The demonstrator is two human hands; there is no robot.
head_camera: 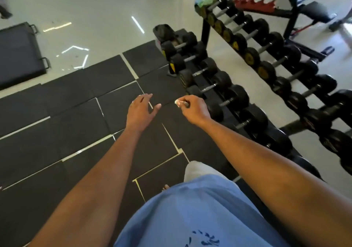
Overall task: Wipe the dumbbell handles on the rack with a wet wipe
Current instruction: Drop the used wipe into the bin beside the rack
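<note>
Both hands hang over open black floor mats point(80, 117), with nothing standing between them and the lower rack point(236, 111) to the right. The right hand point(192, 109), pinching a small white wipe point(178, 103), is just beside that rack's front edge. Along the lower rack the dumbbells point(215, 86) lie side by side, heads nearly touching, so only the bare metal handles point(208, 88) between the heads leave room for fingers. A strip of pale floor point(253, 79) separates this row from the upper rack point(266, 56), equally packed. Its black upright post point(205, 31) blocks the far end.
</note>
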